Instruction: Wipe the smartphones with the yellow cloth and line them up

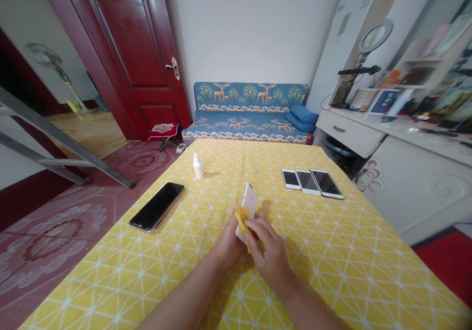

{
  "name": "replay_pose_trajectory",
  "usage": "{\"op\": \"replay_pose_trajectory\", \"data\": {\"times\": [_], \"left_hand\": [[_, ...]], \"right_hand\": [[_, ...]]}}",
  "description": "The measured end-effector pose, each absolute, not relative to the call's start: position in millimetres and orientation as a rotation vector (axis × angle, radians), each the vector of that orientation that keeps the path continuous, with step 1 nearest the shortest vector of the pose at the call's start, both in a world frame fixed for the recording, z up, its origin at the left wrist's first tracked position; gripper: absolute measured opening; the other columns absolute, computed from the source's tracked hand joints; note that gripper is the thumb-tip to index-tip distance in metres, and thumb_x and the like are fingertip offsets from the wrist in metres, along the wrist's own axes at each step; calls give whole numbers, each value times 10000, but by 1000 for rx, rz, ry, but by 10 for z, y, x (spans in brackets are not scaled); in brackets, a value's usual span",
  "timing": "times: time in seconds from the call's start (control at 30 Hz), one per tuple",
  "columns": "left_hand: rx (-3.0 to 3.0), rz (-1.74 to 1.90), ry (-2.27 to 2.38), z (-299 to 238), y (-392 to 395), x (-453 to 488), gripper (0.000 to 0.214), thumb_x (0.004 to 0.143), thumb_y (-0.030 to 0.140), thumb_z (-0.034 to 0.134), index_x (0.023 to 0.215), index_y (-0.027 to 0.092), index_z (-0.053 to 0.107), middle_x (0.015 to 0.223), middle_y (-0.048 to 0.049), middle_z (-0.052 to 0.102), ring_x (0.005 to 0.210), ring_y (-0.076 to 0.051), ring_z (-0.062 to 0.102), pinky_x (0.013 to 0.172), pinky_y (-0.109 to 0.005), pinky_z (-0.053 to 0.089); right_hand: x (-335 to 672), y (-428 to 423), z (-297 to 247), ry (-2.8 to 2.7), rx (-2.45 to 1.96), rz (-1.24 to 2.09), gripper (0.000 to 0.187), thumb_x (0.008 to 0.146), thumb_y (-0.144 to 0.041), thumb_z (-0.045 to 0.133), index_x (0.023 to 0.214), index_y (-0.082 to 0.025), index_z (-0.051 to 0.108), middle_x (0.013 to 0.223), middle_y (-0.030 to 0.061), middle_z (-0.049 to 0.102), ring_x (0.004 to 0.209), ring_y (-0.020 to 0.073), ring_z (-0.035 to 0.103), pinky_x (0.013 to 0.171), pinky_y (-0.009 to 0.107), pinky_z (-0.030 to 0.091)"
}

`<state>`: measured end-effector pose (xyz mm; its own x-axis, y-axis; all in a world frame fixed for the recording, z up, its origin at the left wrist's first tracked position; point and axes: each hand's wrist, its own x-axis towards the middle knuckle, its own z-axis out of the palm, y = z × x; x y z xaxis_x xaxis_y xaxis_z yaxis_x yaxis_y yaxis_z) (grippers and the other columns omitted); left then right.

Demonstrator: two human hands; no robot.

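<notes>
Nearby, a bottle (198, 167) is standing while your left hand (229, 240) is gripping a phone (251, 198) (white, tilted), right hand (272, 247) pinching yellow cloth (242, 214).

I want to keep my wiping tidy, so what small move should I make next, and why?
I'd probably slide the yellow cloth a little higher on the white phone: your left hand holds the phone, your right hand has the cloth lower down, and the phone's upper end lies uncovered.

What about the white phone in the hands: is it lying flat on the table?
No, the left hand holds the phone tilted up, and the right hand holds a yellow cloth against it.
</notes>
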<state>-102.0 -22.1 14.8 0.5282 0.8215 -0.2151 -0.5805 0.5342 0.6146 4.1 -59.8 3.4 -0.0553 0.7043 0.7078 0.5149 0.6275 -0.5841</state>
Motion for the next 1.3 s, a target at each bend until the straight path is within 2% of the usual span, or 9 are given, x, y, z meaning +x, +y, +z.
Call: {"op": "replay_pose_trajectory", "data": {"times": [0.2,0.33,0.53,0.67,0.73,0.9,1.07,1.17,1.3], "left_hand": [[660,822,598,126,-245,-1056,434,793,561,589,789,131,653,643,-44,630,563,-128,576,565,-230,436],[944,647,619,115,-259,-1117,406,798,496,579,845,104,673,678,-88,668,521,-136,584,509,-226,413],[875,503,400,109,-247,-1173,514,773,466,526,1017,36,667,788,-179,708,572,-203,644,548,-283,468],[631,569,327,121,-218,-1183,563,770,435,503,1126,13,615,872,-203,719,714,-275,685,637,-353,500],[512,673,380,121,-188,-1183,486,762,362,528,1092,20,626,876,-188,726,758,-272,688,674,-345,495],[328,917,591,89,-87,-1176,277,747,265,531,854,52,670,698,-117,724,574,-198,644,587,-289,469],[319,1061,417,137,-31,-1209,435,708,249,507,1050,11,631,904,-170,723,822,-261,680,759,-350,510],[332,1097,347,221,-21,-1259,533,719,265,509,1165,-21,565,1033,-220,686,959,-302,654,838,-393,500],[363,1280,525,282,17,-1351,455,856,391,459,1174,82,560,933,-158,689,763,-254,662,663,-377,528]], "right_hand": [[204,-498,-6,-1700,-1068,40,422,903,-109,464,1273,-274,582,957,68,622,856,173,621,723,299,526],[378,-433,50,-1577,-1146,-14,437,910,-121,454,1296,-292,568,1005,65,579,915,183,585,777,334,497],[506,-416,138,-1358,-1214,75,352,933,-197,435,1237,-246,606,953,51,539,857,176,569,720,320,487],[470,-441,142,-1368,-1186,150,321,933,-222,445,1199,-234,626,947,53,555,867,187,572,736,329,485],[431,-458,131,-1406,-1177,168,314,931,-220,449,1184,-233,634,936,55,568,880,197,572,753,342,477],[295,-534,89,-1639,-1098,160,330,908,-158,461,1177,-240,634,919,50,591,857,199,558,755,359,445],[167,-600,58,-1753,-1008,234,376,878,-104,457,1205,-224,598,911,50,595,842,192,553,729,343,439],[142,-634,89,-1841,-971,275,324,846,-98,464,1108,-202,623,863,48,601,804,191,546,697,337,427],[140,-694,172,-2055,-905,342,180,829,-154,476,853,-205,647,745,19,591,719,176,537,715,356,408]]}}
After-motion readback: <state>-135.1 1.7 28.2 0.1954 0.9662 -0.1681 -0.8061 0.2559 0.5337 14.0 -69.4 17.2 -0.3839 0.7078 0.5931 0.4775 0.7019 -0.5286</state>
